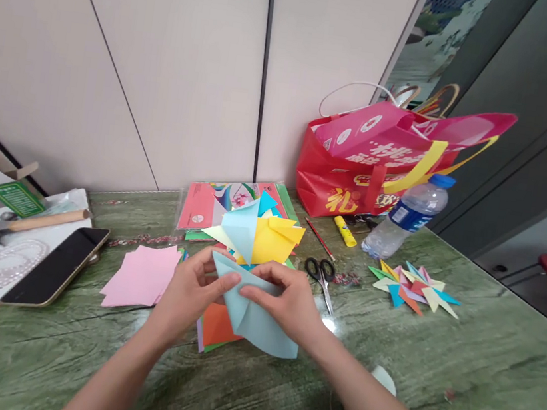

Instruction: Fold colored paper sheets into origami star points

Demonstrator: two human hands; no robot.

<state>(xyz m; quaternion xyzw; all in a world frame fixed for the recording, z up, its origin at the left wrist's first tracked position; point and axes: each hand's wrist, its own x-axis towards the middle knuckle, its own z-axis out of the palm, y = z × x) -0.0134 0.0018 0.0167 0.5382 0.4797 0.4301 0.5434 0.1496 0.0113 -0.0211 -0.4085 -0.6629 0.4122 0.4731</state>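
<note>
A light blue sheet of paper (262,328), partly folded, is held up over the table between my two hands. My left hand (196,289) pinches its upper left part between thumb and fingers. On the right, my right hand (286,297) grips the upper edge, its thumb lying on the paper close to the left thumb. Below the sheet lies an orange sheet (218,325) on other coloured paper. Just beyond my hands are folded yellow paper (271,240) and folded pale blue paper (243,228). A pink paper stack (140,278) lies left of my left hand.
Scissors (326,286), a red pencil (319,238) and a yellow glue stick (345,231) lie right of the papers. Behind stand a bottle (405,219) and red bag (337,180). Folded paper stars (414,287) lie right; a phone (56,267) and hammer (39,223) left.
</note>
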